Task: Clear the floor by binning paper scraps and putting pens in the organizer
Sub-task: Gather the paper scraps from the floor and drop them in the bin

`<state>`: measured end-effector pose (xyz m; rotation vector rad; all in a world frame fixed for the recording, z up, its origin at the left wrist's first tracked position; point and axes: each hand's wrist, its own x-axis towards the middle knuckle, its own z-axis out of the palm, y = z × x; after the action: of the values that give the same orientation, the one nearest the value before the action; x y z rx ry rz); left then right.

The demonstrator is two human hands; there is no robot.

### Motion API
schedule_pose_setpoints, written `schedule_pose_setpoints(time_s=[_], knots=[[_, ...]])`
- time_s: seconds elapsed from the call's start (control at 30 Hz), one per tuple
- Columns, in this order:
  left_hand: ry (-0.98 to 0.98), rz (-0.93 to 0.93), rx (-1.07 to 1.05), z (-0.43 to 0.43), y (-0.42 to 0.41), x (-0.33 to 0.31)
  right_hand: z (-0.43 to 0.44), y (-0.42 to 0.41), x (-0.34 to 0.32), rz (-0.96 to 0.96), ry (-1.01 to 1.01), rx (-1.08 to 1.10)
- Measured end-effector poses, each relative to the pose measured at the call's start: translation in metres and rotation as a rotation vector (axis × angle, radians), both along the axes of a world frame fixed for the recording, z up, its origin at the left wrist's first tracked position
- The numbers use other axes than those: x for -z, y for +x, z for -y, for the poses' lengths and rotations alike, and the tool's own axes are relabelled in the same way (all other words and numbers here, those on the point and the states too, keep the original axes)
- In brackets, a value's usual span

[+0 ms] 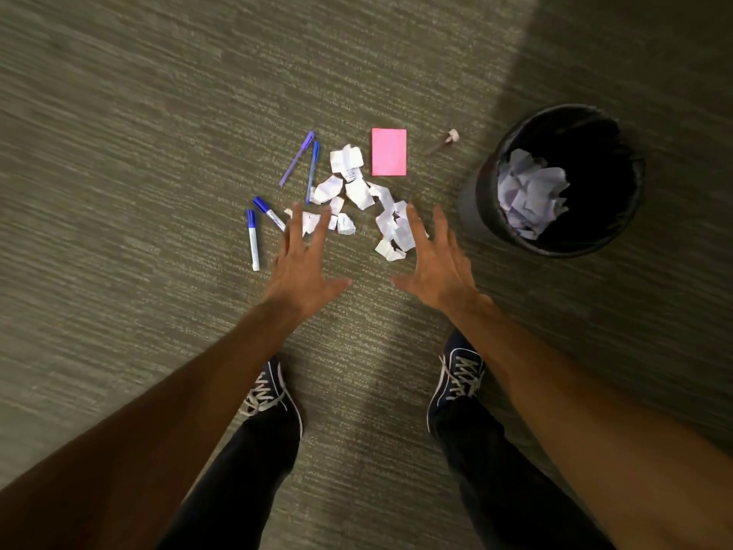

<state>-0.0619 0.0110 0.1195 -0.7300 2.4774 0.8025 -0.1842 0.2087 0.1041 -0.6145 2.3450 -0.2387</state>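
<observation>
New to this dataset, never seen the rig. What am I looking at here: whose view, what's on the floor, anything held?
There is no machine here. A person wears one wide-angle camera on the head, and it looks forward and down, so you see their own arms, legs and shoes.

The left hand and right hand are both open with fingers spread, reaching toward the carpet. Neither holds anything.

On the floor lies a cluster of white paper scraps. Left of it are two blue-capped markers and two slim blue pens. A pink sticky pad lies just beyond the scraps, and a small object lies further right, too blurred to identify.

On the right stands a black bin that already has crumpled paper inside. No organizer is in view.
</observation>
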Motion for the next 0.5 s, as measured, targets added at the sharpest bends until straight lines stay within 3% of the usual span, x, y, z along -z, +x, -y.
schedule_pose_setpoints(time_s=[0.23,0.5], knots=[[-0.042,0.053,0.161,0.002,-0.034,0.105,0.009,-0.004,0.099,-0.018,0.059,-0.072],[-0.120,0.154,0.175,0.014,-0.068,0.181,0.037,-0.014,0.164,-0.103,0.113,-0.072]])
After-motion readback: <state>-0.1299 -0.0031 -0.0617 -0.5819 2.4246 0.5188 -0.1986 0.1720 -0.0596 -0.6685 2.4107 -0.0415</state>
